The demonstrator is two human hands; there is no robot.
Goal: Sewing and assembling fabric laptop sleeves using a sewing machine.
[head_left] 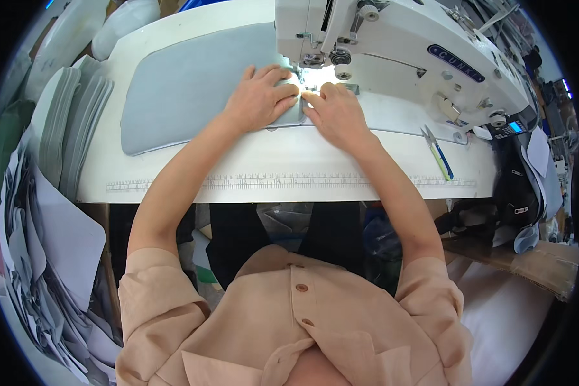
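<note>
A large grey fabric panel (pixel 180 87) with rounded corners lies flat on the white sewing table, its right edge by the lit needle area of a white sewing machine (pixel 309 38). My left hand (pixel 258 96) rests palm down on the panel just left of the needle, fingers loosely spread. To the right of the needle, my right hand (pixel 338 112) has its index finger and thumb drawn in at the panel's right edge, the other fingers curled. Exactly what those fingertips pinch is partly hidden.
Thread snips (pixel 439 153) with blue and green handles lie on the table's right. A printed ruler strip (pixel 289 182) runs along the front edge. Stacked grey panels (pixel 71 122) stand at the left, with loose grey pieces (pixel 45 257) hanging below. A cardboard piece (pixel 547 264) sits at right.
</note>
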